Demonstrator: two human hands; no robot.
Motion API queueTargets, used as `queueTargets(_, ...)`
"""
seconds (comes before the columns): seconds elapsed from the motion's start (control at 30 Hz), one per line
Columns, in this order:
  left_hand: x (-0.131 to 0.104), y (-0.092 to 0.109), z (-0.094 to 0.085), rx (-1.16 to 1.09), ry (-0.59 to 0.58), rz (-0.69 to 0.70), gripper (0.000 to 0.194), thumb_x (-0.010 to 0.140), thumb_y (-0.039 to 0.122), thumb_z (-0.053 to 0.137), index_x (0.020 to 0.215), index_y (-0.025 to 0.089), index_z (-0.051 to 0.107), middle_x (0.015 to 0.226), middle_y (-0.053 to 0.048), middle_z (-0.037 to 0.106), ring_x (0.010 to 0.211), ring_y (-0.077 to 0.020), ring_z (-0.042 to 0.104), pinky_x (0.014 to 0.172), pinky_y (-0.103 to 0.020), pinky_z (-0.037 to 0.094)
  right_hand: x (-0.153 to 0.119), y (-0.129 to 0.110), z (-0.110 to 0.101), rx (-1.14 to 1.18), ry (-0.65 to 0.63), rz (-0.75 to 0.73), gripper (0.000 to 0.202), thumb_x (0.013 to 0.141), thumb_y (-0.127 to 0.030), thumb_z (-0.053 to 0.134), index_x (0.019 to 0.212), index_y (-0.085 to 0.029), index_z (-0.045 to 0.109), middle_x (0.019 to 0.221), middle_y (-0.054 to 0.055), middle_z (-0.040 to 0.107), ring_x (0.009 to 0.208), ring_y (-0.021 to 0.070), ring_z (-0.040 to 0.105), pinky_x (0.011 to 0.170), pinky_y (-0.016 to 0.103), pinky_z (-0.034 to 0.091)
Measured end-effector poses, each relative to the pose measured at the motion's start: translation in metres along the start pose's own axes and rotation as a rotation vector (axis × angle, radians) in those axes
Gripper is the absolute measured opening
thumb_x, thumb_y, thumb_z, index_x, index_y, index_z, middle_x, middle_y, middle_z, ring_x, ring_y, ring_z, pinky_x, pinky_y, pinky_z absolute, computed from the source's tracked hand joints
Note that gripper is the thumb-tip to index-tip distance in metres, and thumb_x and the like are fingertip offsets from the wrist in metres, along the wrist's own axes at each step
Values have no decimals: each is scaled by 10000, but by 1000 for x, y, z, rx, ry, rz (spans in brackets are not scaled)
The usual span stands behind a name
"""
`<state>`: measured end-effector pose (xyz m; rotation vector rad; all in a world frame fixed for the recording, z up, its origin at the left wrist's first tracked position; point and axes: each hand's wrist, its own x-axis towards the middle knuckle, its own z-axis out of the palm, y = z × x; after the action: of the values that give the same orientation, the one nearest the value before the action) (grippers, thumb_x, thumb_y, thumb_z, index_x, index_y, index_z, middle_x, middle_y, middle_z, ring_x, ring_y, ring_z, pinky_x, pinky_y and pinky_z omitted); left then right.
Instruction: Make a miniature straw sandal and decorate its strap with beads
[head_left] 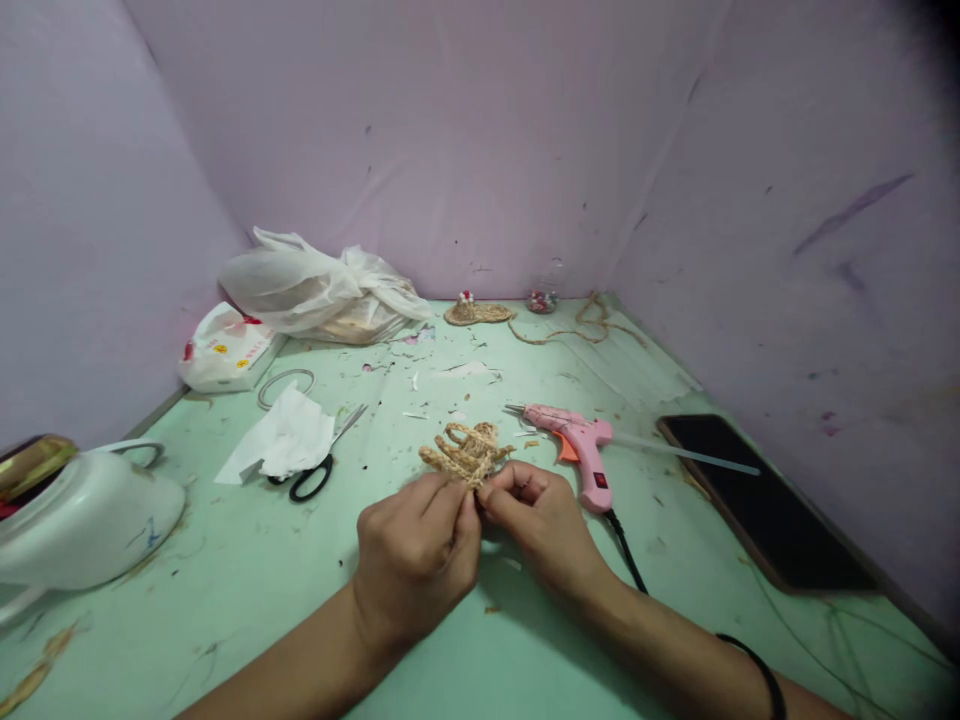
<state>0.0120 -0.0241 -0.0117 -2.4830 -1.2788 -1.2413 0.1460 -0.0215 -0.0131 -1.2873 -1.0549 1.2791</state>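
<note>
Both hands meet at the middle of the table around a braided straw-coloured rope piece (466, 452), its strands looping up beyond my fingers. My left hand (424, 540) pinches its near left edge with curled fingers. From the other side, my right hand (544, 520) grips the near right edge between thumb and forefinger. The fingertips almost touch, and the part between them is hidden. Just right of my right hand lies a pink glue gun (581, 440) with an orange trigger, a clear glue stick (686, 455) sticking out of its back.
Black-handled scissors (311, 480) lie partly under crumpled white paper (289, 435). A white pot-like container (97, 515) stands left, a dark phone (757, 495) right. Along the back are a plastic bag (322, 285), a small woven slipper (480, 314), a bead jar (544, 298) and loose cord (592, 325).
</note>
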Motion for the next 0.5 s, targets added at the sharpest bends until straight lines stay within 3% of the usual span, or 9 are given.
queueTargets(0.2,0,-1,1,17,8,-2,149,779,103,522,737,164,652,657,-32,673,584,-135,627,554,-214,492,0,0,0,45,-7,17,88,594,-201,603,526,-162,563,503,-47,526,497,87,429,499,228,347)
queueTargets(0.37,0,-2,3,-21,-27,-47,126,790,121,532,758,167,645,683,-36,678,628,-150,633,588,-239,493,2,3,0,235,-26,114,127,568,-208,675,539,-153,565,485,-53,532,476,73,458,503,217,380)
queueTargets(0.5,1,-4,2,-65,-54,-37,98,799,139,544,817,162,638,719,-48,684,671,-174,637,620,-272,503,3,7,0,414,-45,198,317,544,-273,752,765,-171,548,576,-39,615,523,107,568,581,261,470)
